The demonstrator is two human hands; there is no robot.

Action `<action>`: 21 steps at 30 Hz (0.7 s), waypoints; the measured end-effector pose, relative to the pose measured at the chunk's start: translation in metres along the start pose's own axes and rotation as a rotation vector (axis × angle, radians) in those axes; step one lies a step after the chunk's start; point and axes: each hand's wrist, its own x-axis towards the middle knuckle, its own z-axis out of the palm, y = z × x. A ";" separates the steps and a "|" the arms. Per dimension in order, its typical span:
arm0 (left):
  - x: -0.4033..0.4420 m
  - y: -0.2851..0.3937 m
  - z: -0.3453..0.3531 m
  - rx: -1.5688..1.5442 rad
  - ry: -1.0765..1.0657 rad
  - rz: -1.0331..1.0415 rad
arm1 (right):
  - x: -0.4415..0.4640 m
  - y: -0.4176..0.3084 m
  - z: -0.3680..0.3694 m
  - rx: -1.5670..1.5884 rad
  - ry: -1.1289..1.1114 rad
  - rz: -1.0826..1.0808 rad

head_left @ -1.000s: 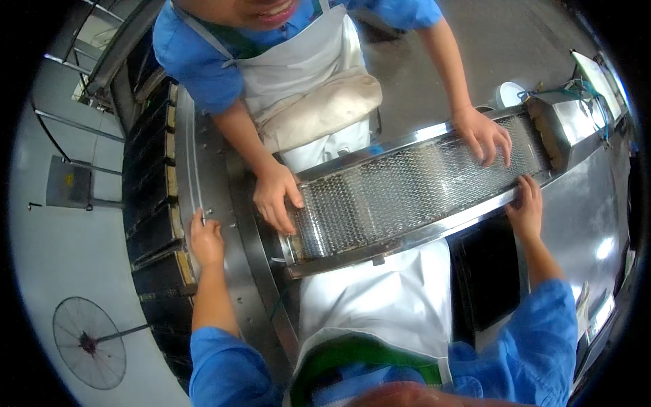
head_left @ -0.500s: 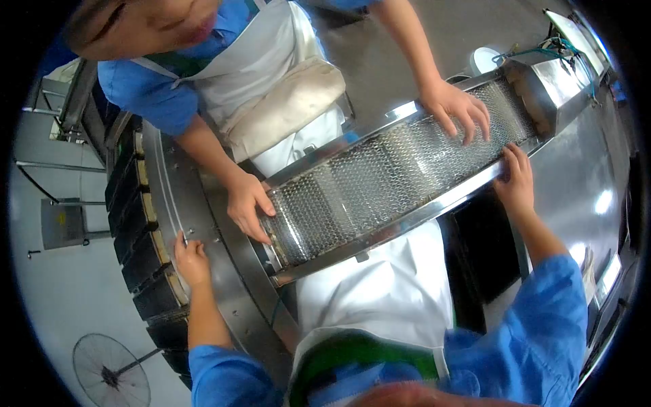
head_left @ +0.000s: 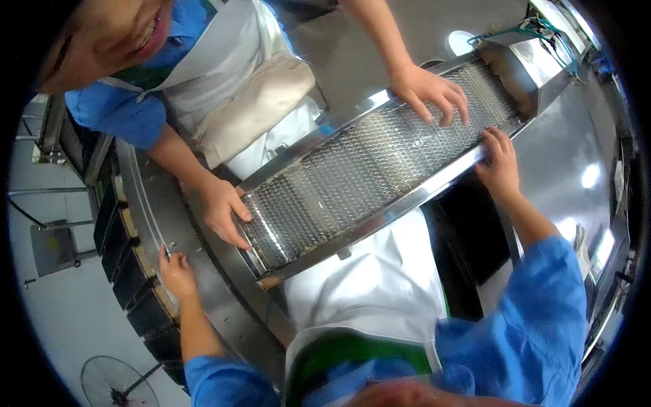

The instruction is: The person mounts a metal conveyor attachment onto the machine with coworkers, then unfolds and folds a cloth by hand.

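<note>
A narrow conveyor with a wire mesh belt (head_left: 352, 173) slants across the middle of the head view. My right hand (head_left: 500, 163) is closed over its near metal side rail (head_left: 434, 182), fingertips at the belt's edge. On the left, my left hand (head_left: 178, 275) is at the curved steel rim (head_left: 203, 288) of a larger machine, its fingers curled; what they hold, if anything, is too small to make out. Across from me, a co-worker's one hand (head_left: 224, 211) lies at the belt's lower end, and their other hand (head_left: 434, 95) spreads above the mesh.
Dark blocks (head_left: 132, 281) line the outside of the curved rim. A steel housing (head_left: 536, 71) with green cables caps the conveyor's far end. A steel surface (head_left: 576, 163) lies to the right, a white round container (head_left: 462, 43) beyond, and a fan (head_left: 119, 386) at lower left.
The view has shifted, so the conveyor and all hands appear farther left. The co-worker's head has come a little lower in the view. Both my hands keep their places on the metal.
</note>
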 end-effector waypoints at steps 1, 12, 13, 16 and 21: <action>-0.001 -0.002 0.002 0.020 -0.019 -0.009 | 0.000 0.000 0.001 0.001 0.010 -0.007; 0.000 -0.001 0.000 0.060 -0.022 0.032 | 0.000 0.003 0.004 -0.026 0.029 -0.023; -0.001 -0.002 0.001 0.058 -0.031 0.038 | 0.000 0.002 0.003 -0.027 0.032 -0.030; -0.001 -0.003 0.003 0.017 -0.025 0.023 | -0.001 0.008 0.007 -0.013 0.051 -0.057; -0.001 -0.003 0.000 0.015 -0.013 0.057 | 0.000 0.007 0.006 -0.012 0.043 -0.102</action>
